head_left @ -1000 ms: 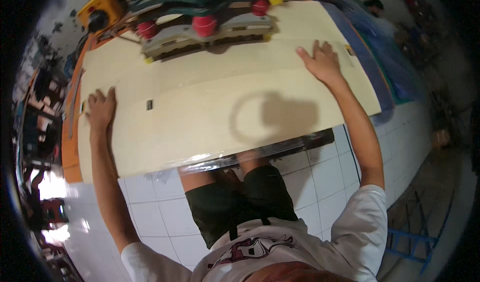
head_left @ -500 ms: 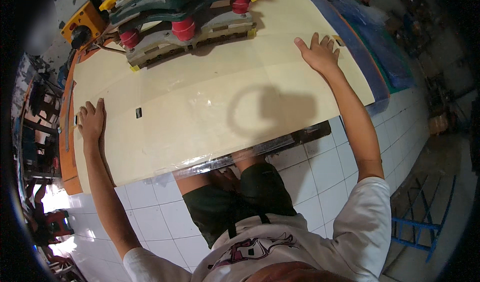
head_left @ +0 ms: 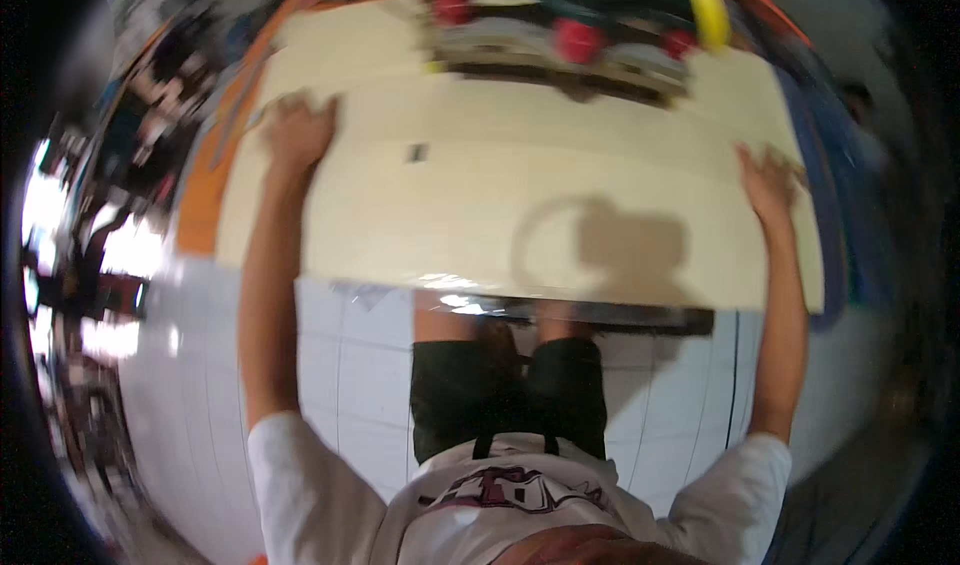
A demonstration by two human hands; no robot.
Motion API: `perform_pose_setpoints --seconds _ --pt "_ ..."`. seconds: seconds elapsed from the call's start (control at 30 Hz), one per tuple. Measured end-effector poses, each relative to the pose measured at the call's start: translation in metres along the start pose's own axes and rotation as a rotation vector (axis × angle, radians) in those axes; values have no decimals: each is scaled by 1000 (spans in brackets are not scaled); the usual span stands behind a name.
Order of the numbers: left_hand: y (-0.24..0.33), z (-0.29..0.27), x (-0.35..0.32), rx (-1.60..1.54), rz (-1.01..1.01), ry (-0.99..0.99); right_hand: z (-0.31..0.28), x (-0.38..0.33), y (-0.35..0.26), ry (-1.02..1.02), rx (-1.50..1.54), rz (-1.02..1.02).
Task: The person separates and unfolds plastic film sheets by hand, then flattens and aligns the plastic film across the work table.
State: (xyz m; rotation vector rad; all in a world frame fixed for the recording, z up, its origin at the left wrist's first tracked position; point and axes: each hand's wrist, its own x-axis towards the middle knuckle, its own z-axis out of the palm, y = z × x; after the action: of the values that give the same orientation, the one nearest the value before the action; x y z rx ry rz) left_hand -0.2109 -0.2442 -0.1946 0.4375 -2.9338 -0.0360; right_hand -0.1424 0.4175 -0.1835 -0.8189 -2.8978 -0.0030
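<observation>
A large cream sheet (head_left: 450, 205) lies spread over the work surface in front of me, with a small dark rectangular mark or slot (head_left: 416, 152) left of its middle. My left hand (head_left: 298, 133) rests on the sheet near its left edge, fingers stretched forward and somewhat blurred. Near the right edge my right hand (head_left: 770, 187) lies with fingers apart, touching the sheet. Neither hand grips anything. Beyond the sheet's middle, a machine head with a long grey bar (head_left: 560, 73) and red round knobs (head_left: 580, 41) stands over the far part of the sheet.
Orange board (head_left: 203, 205) shows along the left side, and blue sheeting (head_left: 830, 215) hangs at the right. A bright yellow strip (head_left: 708, 10) hangs by the machine. Shiny clear film (head_left: 460, 300) runs along the near edge, above white floor tiles (head_left: 350, 385).
My view has turned, so the sheet and machine appear level and farther right, with blur. Both hands keep about the same places on the sheet.
</observation>
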Motion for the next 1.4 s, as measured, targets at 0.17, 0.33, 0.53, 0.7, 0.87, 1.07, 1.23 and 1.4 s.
perform_pose_setpoints --seconds 0.17,0.33,0.53,0.7,0.87,1.07,1.23,1.4 --pt "4 -5 -31 -73 -24 75 -7 -19 1 -51 -11 25" --pt "0 -9 -38 -105 -55 42 -6 -14 -5 -44 -40 -4" --pt "7 -11 -36 -100 -56 37 -5 -12 1 -40 -33 -20" --pt "9 -17 -38 -98 -49 -8 -4 -19 1 -28 -14 -2" --pt "20 -5 -29 -101 -54 -45 8 -4 31 -4 -48 -2" --pt "-1 -18 -27 -19 -114 -108 -3 -26 -14 33 31 -35" --pt "6 -12 -18 -7 -106 -108 -16 -30 -3 12 84 -15" --pt "9 -13 -20 5 -98 -118 -13 -29 0 25 87 -8"
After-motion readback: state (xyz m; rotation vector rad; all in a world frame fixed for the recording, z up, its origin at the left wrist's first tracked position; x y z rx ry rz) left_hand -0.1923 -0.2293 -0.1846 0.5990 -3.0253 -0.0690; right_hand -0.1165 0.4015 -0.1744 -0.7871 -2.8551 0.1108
